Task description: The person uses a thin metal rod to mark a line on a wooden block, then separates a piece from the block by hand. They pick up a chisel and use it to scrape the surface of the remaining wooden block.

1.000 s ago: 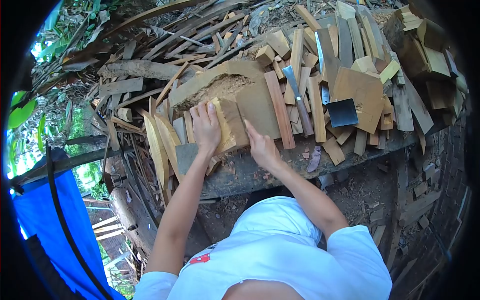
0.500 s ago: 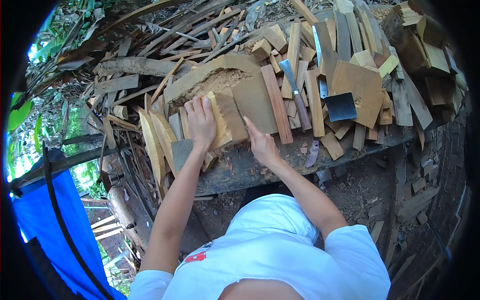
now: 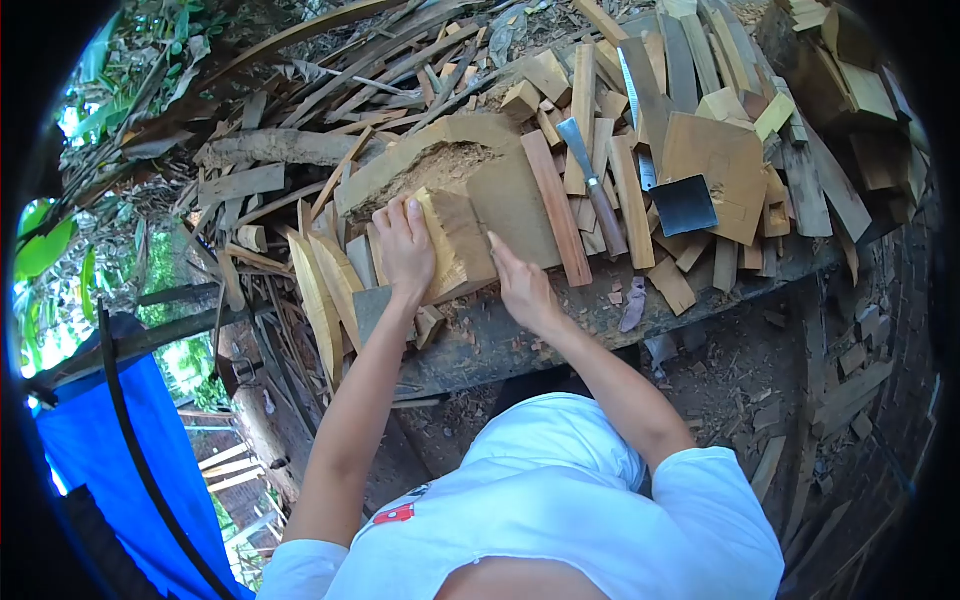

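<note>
A thick, pale-yellow wooden block (image 3: 458,235) lies on a larger flat slab (image 3: 515,200) with a rough hollow in its far side. My left hand (image 3: 405,252) grips the block's left side, fingers bent over its top edge. By the block's right edge, my right hand (image 3: 526,285) is closed with its index finger stretched forward. A thin dark line runs ahead of that fingertip along the block; whether it is a slim tool or an edge I cannot make out. To the right lies a wide-bladed tool with a wooden handle (image 3: 607,215).
Several wood strips and offcuts (image 3: 555,210) cover the bench around the slab. A black square piece (image 3: 685,205) lies against a wooden board (image 3: 715,170) at the right. Long scrap sticks (image 3: 400,60) pile up behind. A blue tarp (image 3: 130,470) hangs at the lower left.
The view has shifted slightly, so the surroundings sit a little differently in the frame. Both hands keep nearly the same place on the block.
</note>
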A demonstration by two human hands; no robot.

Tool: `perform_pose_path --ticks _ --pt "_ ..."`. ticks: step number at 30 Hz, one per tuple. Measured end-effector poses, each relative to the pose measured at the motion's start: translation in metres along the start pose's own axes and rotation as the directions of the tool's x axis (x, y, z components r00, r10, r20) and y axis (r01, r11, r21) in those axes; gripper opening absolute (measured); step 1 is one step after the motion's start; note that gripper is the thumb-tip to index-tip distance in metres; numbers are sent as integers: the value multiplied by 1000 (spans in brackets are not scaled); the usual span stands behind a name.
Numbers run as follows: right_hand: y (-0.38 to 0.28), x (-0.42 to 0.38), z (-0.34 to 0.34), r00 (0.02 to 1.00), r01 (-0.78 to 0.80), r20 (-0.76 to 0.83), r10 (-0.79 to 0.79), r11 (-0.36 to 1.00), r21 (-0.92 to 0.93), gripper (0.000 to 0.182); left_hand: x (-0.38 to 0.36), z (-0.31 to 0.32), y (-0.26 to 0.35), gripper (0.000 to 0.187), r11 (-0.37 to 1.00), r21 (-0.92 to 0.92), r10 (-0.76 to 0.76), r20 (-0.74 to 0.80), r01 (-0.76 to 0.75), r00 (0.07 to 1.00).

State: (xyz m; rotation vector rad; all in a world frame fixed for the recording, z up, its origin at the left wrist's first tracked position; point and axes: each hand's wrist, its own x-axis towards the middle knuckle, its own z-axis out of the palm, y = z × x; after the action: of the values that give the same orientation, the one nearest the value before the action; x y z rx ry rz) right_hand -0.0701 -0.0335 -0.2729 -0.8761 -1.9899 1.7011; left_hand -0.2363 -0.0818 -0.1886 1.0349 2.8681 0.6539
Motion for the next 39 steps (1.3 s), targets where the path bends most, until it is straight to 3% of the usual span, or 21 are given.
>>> perform_pose_path --ticks 5,9,13,16,18,23,26,30,33,36,39 --pt "5 6 -3 988 -103 99 117 985 -138 45 0 0 -5 40 999 19 32 -4 -31 999" --pt "5 12 -3 995 -60 78 67 994 -89 48 1 2 -5 39 999 34 36 -21 -35 999" --pt "-58 -31 -32 993 2 115 9 995 -102 50 1 2 -10 39 999 23 43 7 -43 999" --pt "-26 -6 -17 996 -22 82 38 983 -183 46 1 3 -8 39 998 1 58 -22 -58 998" --pt "-20 7 -9 998 -26 60 34 990 -136 46 0 2 -7 38 999 9 50 -28 -50 998" --pt "-58 -30 -31 997 38 74 -31 995 -90 50 3 4 -9 38 998 28 53 -16 -52 998" --pt "-46 -16 -27 994 92 75 -84 989 -114 50 -2 4 -11 38 998 28 62 -21 -61 998" --pt "-33 18 -12 999 43 22 -41 991 -125 52 1 4 -11 38 998 40 55 -25 -54 998" --pt "-72 -9 -30 991 68 123 -45 978 -195 56 3 6 -14 38 998 46 54 -22 -53 998" --pt "-69 -13 -28 994 99 65 -89 981 -168 51 2 5 -14 38 998 33 58 -47 -56 997" --pt "-41 23 -11 998 35 54 -25 979 -203 52 3 6 -15 38 997 62 57 -40 -55 998"
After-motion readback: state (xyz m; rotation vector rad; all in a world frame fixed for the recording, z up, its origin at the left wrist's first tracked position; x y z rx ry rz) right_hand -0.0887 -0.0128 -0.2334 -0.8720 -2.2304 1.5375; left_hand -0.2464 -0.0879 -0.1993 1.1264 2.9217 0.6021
